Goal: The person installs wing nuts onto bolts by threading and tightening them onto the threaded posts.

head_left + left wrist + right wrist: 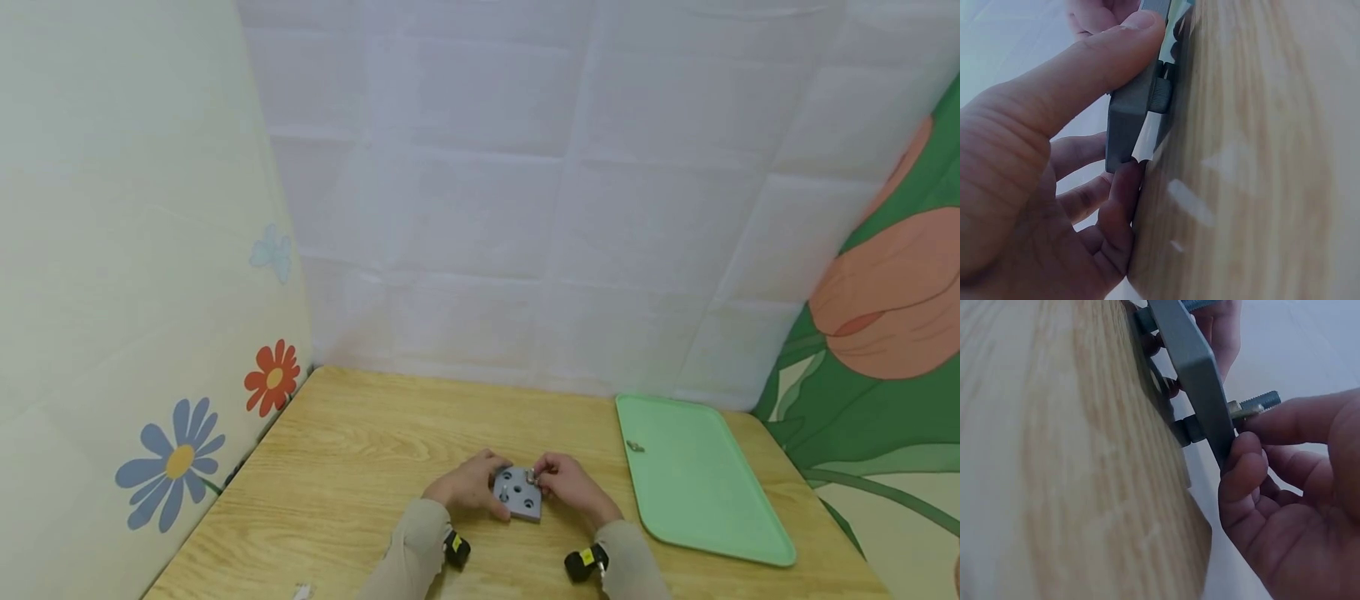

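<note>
A grey metal plate (517, 492) with several round holes is held tilted just above the table, between the two hands. My left hand (468, 485) grips its left edge, thumb (1116, 53) on one face and fingers behind. Bolts pass through the plate; a knurled bolt head (1160, 94) shows on its underside. At the plate's far right corner my right hand (573, 485) pinches a brass-coloured wing nut (1246, 412) at a threaded bolt (1266, 400). The fingers partly hide the nut, so how far it sits on the thread cannot be seen.
A pale green tray (705, 483) lies to the right on the wooden table (360, 450). Near its left rim rests a small brass-coloured piece (635, 447), like a wing nut. A small white scrap (302, 592) lies at the front left. Cloth hangs behind and at both sides.
</note>
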A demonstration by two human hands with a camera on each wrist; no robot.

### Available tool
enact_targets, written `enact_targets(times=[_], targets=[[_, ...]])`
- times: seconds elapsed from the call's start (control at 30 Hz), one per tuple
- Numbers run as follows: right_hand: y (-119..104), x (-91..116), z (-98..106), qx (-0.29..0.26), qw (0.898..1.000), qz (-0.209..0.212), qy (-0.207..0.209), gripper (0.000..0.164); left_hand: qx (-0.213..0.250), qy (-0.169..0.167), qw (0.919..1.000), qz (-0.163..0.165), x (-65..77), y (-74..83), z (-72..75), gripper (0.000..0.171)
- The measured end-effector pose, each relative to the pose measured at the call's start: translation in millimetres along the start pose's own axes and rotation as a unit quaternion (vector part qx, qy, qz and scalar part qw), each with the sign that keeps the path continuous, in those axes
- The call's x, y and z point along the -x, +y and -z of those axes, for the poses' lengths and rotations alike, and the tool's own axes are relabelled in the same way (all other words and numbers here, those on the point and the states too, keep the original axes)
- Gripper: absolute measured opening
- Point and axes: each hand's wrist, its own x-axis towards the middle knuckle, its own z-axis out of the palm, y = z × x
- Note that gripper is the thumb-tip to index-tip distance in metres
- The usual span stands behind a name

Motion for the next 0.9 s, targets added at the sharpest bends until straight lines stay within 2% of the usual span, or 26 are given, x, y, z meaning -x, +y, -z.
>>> enact_targets(times=[0.13, 0.37, 0.57, 0.9], targets=[[1.9, -2.0, 0.1, 0.01, 1.0, 0.005, 0.003, 0.006, 0.002, -0.002, 1.0, 0.0, -0.2, 0.4, 0.3, 0.077], [3.4, -3.4, 3.5, 0.005, 1.0, 0.028, -0.01, 0.023, 0.002, -0.005, 1.0, 0.008, -1.7, -0.2, 0.0, 0.076], [5.3, -4.3, 5.0, -0.004, 0.999, 0.027, -0.026, 0.015, 0.0, -0.005, 1.0, 0.007, -1.9, -0.5, -0.9, 0.077], [4.7, -6.1, -1.4, 0.044, 0.999, 0.008, 0.009, 0.012, 0.0, -0.008, 0.9999, 0.009, -1.2, -0.4, 0.3, 0.077]])
